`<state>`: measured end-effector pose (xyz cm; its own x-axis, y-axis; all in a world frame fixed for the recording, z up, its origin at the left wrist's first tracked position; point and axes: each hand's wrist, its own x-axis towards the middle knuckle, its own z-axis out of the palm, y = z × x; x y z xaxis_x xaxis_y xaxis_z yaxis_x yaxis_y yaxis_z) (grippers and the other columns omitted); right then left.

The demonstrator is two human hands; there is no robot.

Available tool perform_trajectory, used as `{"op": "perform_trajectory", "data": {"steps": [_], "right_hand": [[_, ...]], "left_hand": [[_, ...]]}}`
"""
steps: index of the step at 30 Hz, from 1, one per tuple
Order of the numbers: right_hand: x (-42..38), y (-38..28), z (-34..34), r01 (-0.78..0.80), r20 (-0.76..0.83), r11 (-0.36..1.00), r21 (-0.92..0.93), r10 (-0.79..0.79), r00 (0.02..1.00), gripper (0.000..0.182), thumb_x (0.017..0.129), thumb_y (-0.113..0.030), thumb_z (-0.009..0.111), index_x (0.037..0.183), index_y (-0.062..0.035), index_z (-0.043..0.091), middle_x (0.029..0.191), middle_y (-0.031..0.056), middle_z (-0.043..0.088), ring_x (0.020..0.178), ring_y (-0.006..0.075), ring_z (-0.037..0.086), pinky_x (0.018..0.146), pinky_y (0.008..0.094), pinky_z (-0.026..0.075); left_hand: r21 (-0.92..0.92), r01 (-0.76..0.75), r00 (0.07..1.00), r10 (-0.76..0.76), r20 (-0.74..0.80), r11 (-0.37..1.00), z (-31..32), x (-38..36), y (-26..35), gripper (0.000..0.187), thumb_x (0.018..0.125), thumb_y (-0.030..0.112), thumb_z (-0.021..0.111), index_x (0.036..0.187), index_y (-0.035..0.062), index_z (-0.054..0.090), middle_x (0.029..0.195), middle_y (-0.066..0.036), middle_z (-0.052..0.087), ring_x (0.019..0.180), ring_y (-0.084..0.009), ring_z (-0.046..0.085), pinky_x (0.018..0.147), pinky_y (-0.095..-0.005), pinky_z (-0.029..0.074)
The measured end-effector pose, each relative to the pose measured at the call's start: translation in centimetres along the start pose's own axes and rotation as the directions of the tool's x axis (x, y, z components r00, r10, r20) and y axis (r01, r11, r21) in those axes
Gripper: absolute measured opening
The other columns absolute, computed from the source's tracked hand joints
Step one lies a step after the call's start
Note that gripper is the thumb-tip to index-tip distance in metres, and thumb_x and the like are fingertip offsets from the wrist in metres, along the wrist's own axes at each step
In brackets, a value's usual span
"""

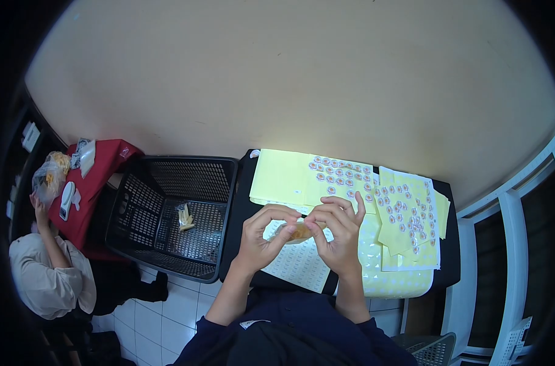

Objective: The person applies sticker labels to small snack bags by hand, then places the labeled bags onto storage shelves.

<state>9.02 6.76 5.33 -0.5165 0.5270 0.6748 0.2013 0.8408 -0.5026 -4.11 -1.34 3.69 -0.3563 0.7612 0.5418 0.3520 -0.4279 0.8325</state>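
Observation:
My left hand (268, 235) and my right hand (336, 229) are close together above the table. Between them is a small clear packet (300, 232) with something orange-brown inside, pinched at its top edge by the thumbs and fingers of both hands. Some fingers of my right hand point upward, away from the packet. Below my hands lies a white sheet with rows of small marks (299, 268). Behind and to the right are yellow sheets (280, 174) bearing round stickers (340, 172).
Left of the table stands a black crate (161, 262) with a small packet (185, 218) inside. Farther left, a person (52, 274) sits by a red-covered table (93, 189) with plastic bags (50, 177) and a white device (67, 198). White frames (512, 256) stand at the right.

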Motion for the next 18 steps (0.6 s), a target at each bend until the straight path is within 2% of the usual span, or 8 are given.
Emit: {"op": "perform_trajectory", "data": {"steps": [4,12,18], "right_hand": [[-0.1,-0.1,0.2,0.020,-0.039,0.998,-0.063,-0.023,0.999,0.004,0.068,-0.013,0.064,0.068,-0.0126,0.060,0.073,-0.0034,0.057,0.090,0.0166,0.052,0.098,0.0462,0.012],[-0.5,0.1,0.4,0.023,-0.031,0.999,-0.045,-0.024,0.999,0.004,0.069,-0.015,0.063,0.068,-0.0127,0.060,0.074,-0.0041,0.057,0.094,0.0168,0.051,0.099,0.0475,0.008],[-0.2,-0.9,0.6,0.027,0.017,0.993,-0.115,-0.025,1.000,0.005,0.069,-0.016,0.064,0.070,-0.0135,0.060,0.077,-0.0035,0.056,0.098,0.0182,0.049,0.099,0.0517,0.002]], "left_hand": [[0.110,-0.017,1.000,0.019,-0.018,0.994,0.4,0.3,0.7,0.012,0.068,0.004,0.063,0.078,0.0009,0.058,0.087,-0.011,0.061,0.084,-0.0204,0.058,0.073,-0.0296,0.046],[0.131,-0.047,0.999,0.045,0.025,0.990,0.0,0.1,-0.2,0.010,0.068,0.001,0.062,0.077,0.0012,0.058,0.080,-0.010,0.061,0.075,-0.0197,0.058,0.067,-0.0284,0.046],[0.178,-0.061,0.998,0.061,0.007,0.982,-0.1,0.1,-0.1,0.006,0.070,-0.001,0.059,0.074,0.0004,0.056,0.077,-0.010,0.060,0.072,-0.0201,0.058,0.065,-0.0277,0.045]]}}
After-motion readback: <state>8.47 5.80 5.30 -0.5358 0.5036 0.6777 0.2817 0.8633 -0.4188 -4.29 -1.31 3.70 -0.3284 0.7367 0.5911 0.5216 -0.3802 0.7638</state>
